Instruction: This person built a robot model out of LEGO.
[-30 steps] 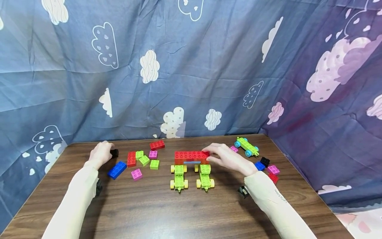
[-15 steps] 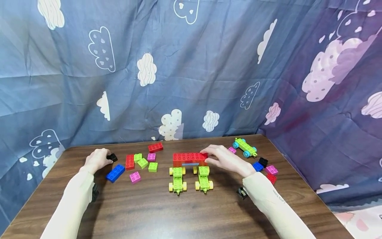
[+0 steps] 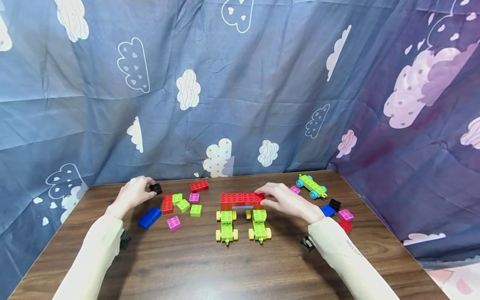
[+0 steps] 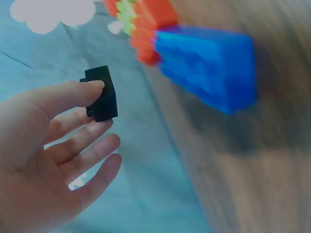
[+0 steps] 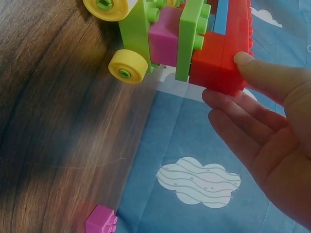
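My left hand [image 3: 149, 188] pinches a small black brick [image 3: 156, 188] between thumb and forefinger, lifted just above the table's far left. In the left wrist view the black brick [image 4: 101, 93] sits at the fingertips [image 4: 92, 86], and the other fingers are spread loosely. My right hand [image 3: 263, 196] holds the right end of a red brick row [image 3: 240, 199]. That row bridges two green wheeled bases with yellow wheels [image 3: 226, 225]. In the right wrist view the thumb lies on the red bricks [image 5: 221, 53] and the fingers [image 5: 228, 104] touch their end.
Loose bricks lie left of the build: a blue one [image 3: 149, 218], red ones [image 3: 167, 204], several green and pink ones. A green base with blue wheels [image 3: 311, 186] and several small bricks [image 3: 337, 210] sit at the right. Cloud-printed cloth [image 3: 240, 83] walls the wooden table [image 3: 225, 266].
My left hand has lifted the black brick off the table and carried it a little to the right. The right hand has stayed on the red row.
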`<state>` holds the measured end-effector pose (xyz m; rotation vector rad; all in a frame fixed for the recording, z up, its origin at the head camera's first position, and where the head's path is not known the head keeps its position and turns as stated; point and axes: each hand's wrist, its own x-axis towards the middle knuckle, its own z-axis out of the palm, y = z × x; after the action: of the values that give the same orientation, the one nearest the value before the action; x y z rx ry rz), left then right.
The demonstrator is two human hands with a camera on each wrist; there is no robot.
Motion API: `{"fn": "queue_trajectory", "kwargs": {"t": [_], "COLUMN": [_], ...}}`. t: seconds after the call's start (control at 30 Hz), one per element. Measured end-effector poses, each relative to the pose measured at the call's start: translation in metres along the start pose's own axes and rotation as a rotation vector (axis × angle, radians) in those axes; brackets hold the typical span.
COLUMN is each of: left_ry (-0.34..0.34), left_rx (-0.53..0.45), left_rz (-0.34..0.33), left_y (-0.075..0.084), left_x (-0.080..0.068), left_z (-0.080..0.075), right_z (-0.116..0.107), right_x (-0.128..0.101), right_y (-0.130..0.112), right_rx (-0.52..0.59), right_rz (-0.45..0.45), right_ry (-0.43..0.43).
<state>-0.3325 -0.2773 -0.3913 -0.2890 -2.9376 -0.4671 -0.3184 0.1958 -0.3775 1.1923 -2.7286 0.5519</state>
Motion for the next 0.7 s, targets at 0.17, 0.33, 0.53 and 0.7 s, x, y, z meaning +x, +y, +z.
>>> {"fn": "queue_trajectory", "kwargs": {"t": [0.17,0.33,0.53,0.7], "left_ry": [0.011,-0.01,-0.059,-0.089], "left_rx": [-0.015,-0.089,-0.161,-0.224], "left_rz": [0.101,0.181,0.254,0.3], "left_y": [0.028,0.054,0.076,0.094], "left_x": [0.004,0.01,0.014,0.013], "left_z": [-0.002,-0.001,0.005,0.007], "right_z": [0.003,0.001,-0.002,-0.002], "right_x": [-0.001,0.001,0.003,0.003], "right_y": [0.002,0.001,0.0,0.0], "right_rx": [0.032,0.007,-0.001,-0.011], "right_rz": [0.001,0.002,0.027,0.024], "right_ry": [-0.011,-0.006,-0.02,-0.024]}}
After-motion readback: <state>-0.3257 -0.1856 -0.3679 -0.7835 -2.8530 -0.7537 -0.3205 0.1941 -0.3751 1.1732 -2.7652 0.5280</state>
